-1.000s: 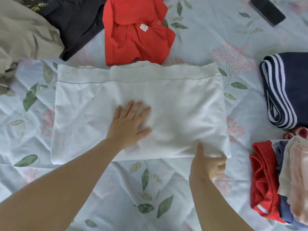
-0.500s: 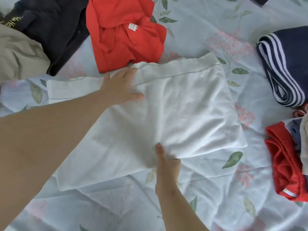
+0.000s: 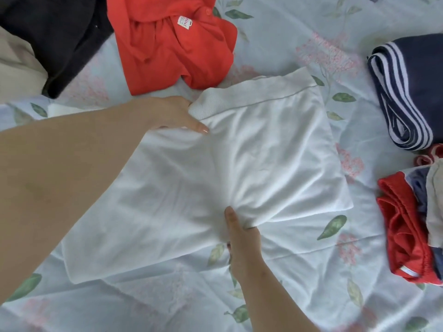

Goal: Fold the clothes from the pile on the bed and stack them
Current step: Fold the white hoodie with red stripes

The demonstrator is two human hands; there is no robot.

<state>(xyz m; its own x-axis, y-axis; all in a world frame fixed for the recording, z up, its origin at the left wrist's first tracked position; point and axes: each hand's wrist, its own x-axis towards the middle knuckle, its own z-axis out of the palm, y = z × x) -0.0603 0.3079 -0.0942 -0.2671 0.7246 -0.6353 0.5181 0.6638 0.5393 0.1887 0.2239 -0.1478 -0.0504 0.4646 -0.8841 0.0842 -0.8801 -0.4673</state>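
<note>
1. A bed (image 3: 294,271) covered by a pale blue sheet printed with leaves and pink flowers carries everything.
2. The white garment (image 3: 271,149) lies in the middle of the bed, slightly skewed. It is more creased across its centre than half a second ago.
3. The left hand (image 3: 172,113) lay flat on the far hem half a second ago. Now it pinches that hem, thumb on top and fingers tucked beneath, with the band turned up at the grip.
4. The right hand (image 3: 242,238) stays at the middle of the near edge, pinching it with the thumb on top and the fingers under the cloth.
5. The far hem comes close to the red shirt (image 3: 172,49). A black garment (image 3: 55,37) and a beige garment (image 3: 16,68) lie further left.
6. Bare sheet separates the right edge from the navy striped garment (image 3: 412,87) and the folded stack (image 3: 405,226). The near side is open sheet too.
</note>
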